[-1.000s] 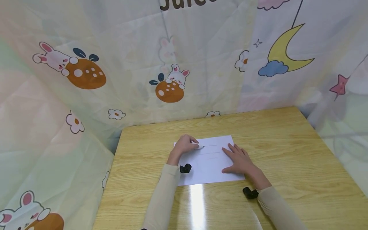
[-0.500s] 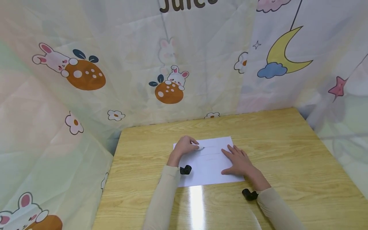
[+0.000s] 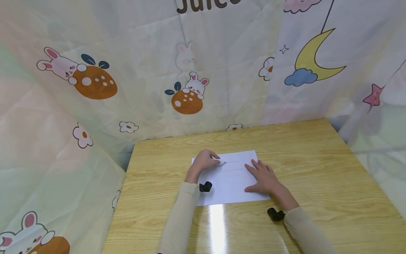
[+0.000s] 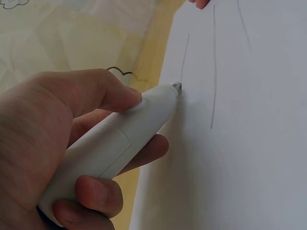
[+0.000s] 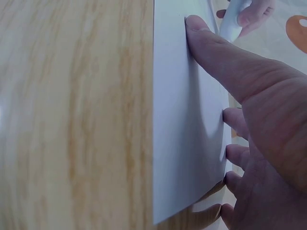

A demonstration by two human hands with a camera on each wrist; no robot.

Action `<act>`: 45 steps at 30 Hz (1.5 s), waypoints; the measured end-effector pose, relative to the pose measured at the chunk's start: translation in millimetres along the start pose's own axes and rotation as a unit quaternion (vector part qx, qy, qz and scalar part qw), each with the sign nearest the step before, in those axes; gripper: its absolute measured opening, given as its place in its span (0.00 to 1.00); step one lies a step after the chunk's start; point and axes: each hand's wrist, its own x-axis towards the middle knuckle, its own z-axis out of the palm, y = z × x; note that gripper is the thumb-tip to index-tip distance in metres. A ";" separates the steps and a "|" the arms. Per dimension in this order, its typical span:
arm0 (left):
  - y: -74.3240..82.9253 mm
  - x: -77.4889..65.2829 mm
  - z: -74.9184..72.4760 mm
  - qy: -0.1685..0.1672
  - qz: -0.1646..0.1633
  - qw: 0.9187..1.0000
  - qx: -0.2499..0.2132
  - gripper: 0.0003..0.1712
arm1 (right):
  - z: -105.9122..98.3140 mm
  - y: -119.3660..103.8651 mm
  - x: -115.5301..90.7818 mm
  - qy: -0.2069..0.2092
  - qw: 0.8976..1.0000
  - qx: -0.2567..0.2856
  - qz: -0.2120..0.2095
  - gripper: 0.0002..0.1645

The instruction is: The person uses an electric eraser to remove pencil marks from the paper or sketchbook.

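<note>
A white paper sheet (image 3: 228, 190) lies on the wooden table, bearing three thin grey lines, one of them a long line (image 4: 214, 67). My left hand (image 3: 203, 161) holds a thick white correction pen (image 4: 112, 139) between thumb and fingers, tilted over the sheet's upper left. Its small metal tip (image 4: 177, 86) is right at the lower end of the shortest-looking line in the left wrist view. On the sheet's right side, my right hand (image 3: 262, 178) rests with spread fingers and thumb, and its fingertips reach the paper's edge in the right wrist view.
The wooden table (image 3: 152, 197) extends around the sheet on all sides. Behind and beside it hangs a printed cloth (image 3: 142, 98) with rabbits and a moon. Black wrist mounts (image 3: 276, 214) sit at both cuffs.
</note>
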 end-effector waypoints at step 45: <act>2.5 -0.3 1.9 0.004 -0.016 1.000 -0.005 0.10 | 3.5 3.8 0.2 0.005 1.000 0.002 0.002 0.63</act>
